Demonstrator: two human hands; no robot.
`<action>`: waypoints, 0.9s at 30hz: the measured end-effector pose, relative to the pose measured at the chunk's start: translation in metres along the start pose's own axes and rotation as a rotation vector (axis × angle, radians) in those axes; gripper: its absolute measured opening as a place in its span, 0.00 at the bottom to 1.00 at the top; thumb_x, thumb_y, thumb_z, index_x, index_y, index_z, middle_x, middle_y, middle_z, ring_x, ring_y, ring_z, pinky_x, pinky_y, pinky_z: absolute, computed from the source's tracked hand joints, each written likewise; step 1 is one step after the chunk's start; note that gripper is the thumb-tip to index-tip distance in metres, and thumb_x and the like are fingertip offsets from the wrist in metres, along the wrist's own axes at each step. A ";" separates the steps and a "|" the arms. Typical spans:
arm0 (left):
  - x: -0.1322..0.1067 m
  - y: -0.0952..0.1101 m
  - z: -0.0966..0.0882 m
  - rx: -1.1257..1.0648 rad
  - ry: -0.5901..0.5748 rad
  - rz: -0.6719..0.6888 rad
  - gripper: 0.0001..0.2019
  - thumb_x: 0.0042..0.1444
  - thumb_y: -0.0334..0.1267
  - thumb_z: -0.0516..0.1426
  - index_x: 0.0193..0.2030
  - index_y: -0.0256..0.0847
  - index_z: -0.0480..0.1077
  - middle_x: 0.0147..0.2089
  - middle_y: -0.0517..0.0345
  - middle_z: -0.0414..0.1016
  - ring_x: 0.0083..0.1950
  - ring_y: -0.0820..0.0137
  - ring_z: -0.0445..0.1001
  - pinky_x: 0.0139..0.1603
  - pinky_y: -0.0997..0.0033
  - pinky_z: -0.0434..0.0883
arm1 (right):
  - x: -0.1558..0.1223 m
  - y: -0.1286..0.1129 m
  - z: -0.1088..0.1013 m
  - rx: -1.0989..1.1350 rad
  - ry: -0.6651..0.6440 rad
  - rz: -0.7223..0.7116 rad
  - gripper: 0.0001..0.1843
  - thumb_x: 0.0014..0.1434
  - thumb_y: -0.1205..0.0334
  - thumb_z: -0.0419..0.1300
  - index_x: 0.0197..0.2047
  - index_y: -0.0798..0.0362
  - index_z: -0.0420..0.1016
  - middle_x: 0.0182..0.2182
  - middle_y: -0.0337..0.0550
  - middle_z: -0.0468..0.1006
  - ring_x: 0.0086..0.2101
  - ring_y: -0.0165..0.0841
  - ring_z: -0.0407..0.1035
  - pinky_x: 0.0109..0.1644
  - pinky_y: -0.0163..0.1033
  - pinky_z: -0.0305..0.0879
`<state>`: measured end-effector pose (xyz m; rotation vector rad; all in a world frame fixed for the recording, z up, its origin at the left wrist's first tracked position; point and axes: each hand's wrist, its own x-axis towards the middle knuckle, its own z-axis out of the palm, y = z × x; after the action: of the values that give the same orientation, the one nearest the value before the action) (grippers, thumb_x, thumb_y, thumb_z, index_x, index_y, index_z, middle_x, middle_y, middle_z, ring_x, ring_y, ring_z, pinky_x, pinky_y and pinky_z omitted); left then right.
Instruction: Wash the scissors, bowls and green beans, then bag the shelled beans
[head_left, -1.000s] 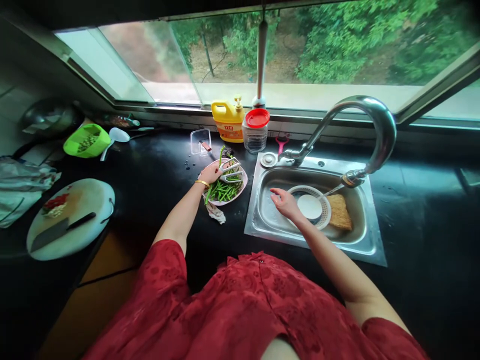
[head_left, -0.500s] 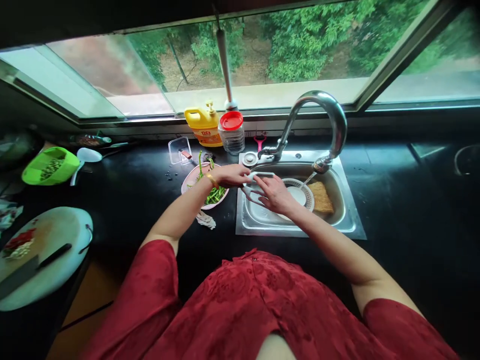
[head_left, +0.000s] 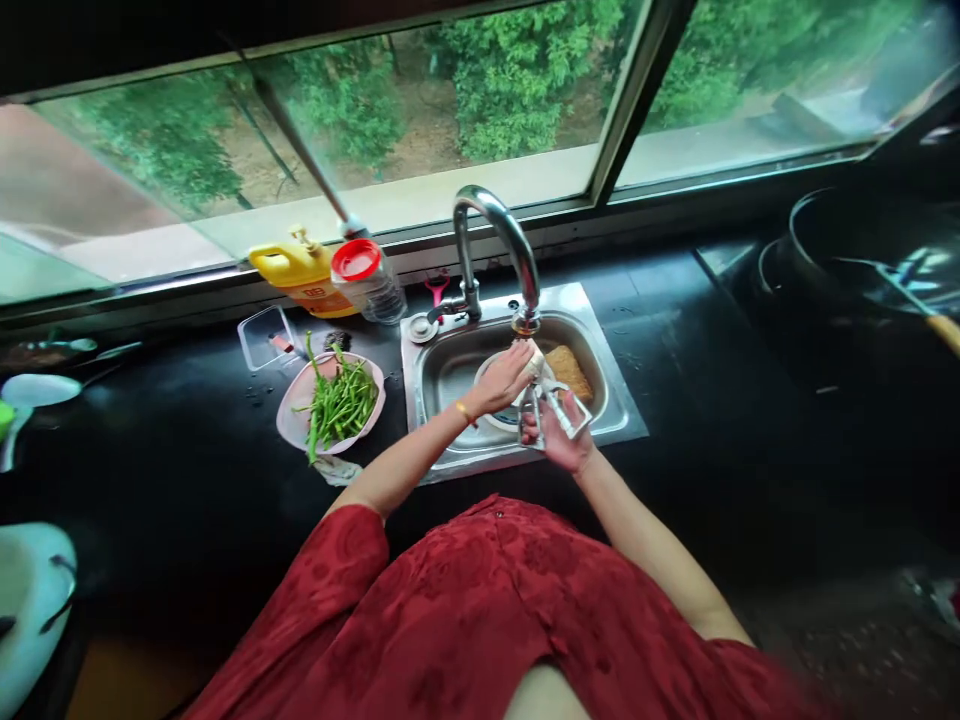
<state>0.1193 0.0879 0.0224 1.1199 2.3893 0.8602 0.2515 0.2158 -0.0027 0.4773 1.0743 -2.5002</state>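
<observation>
Both my hands are over the steel sink (head_left: 600, 375), under the curved tap (head_left: 499, 240). My right hand (head_left: 562, 440) grips the handles of a white kitchen scissors (head_left: 541, 405). My left hand (head_left: 506, 375), with a gold bracelet at the wrist, is closed over the tool's upper end just below the spout. Beneath them in the basin lie a white strainer plate (head_left: 487, 375) and a tan sponge cloth (head_left: 568, 368). A pink plate (head_left: 292, 420) of green beans (head_left: 339, 402) sits on the black counter left of the sink.
A yellow detergent bottle (head_left: 296, 275), a red-lidded jar (head_left: 367, 280) and a clear box (head_left: 264, 338) stand along the window ledge. A dark wok (head_left: 862, 260) sits at the right. A white cutting board (head_left: 30, 600) is at the lower left.
My left hand lifted the scissors off the bean plate and carried it right into the sink; my right hand took its handles. My view swung to the right.
</observation>
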 end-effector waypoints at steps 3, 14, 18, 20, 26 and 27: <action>-0.019 0.000 0.028 -0.009 -0.010 -0.043 0.28 0.66 0.39 0.42 0.71 0.35 0.49 0.74 0.47 0.43 0.75 0.65 0.37 0.73 0.59 0.40 | 0.004 0.001 0.000 0.125 -0.043 0.032 0.34 0.60 0.30 0.37 0.48 0.48 0.67 0.30 0.41 0.68 0.28 0.32 0.62 0.38 0.43 0.64; 0.001 -0.026 0.019 0.263 0.039 -0.143 0.28 0.67 0.42 0.39 0.71 0.34 0.49 0.74 0.48 0.44 0.75 0.62 0.37 0.72 0.54 0.41 | -0.014 0.002 -0.009 0.427 -0.386 0.206 0.33 0.52 0.30 0.56 0.48 0.49 0.64 0.30 0.37 0.64 0.28 0.28 0.56 0.35 0.36 0.55; -0.005 -0.022 0.024 0.293 0.015 -0.096 0.27 0.68 0.44 0.38 0.71 0.40 0.50 0.73 0.52 0.47 0.75 0.63 0.39 0.72 0.52 0.41 | -0.009 0.002 -0.010 0.457 -0.385 0.205 0.32 0.53 0.31 0.56 0.48 0.49 0.64 0.30 0.38 0.64 0.28 0.29 0.57 0.35 0.36 0.55; -0.004 -0.024 0.022 0.318 0.051 -0.154 0.27 0.68 0.42 0.37 0.71 0.40 0.51 0.73 0.52 0.48 0.74 0.61 0.39 0.72 0.49 0.40 | -0.010 0.002 -0.009 0.469 -0.390 0.222 0.33 0.53 0.31 0.56 0.48 0.49 0.64 0.30 0.37 0.64 0.28 0.29 0.56 0.35 0.36 0.54; -0.009 -0.014 0.028 0.291 0.008 -0.114 0.28 0.67 0.44 0.38 0.71 0.35 0.49 0.73 0.50 0.47 0.74 0.61 0.39 0.72 0.52 0.39 | -0.013 0.003 -0.009 0.476 -0.363 0.208 0.32 0.53 0.31 0.56 0.47 0.49 0.65 0.29 0.37 0.64 0.28 0.29 0.57 0.35 0.36 0.55; -0.010 -0.012 0.031 0.276 -0.012 -0.098 0.28 0.67 0.44 0.38 0.71 0.36 0.49 0.73 0.50 0.47 0.74 0.62 0.40 0.72 0.52 0.39 | -0.013 0.004 -0.009 0.480 -0.352 0.205 0.31 0.53 0.31 0.56 0.46 0.49 0.65 0.29 0.37 0.64 0.28 0.29 0.57 0.35 0.36 0.55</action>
<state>0.1356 0.0857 -0.0077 1.0882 2.5856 0.5013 0.2659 0.2231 -0.0053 0.2407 0.2761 -2.5166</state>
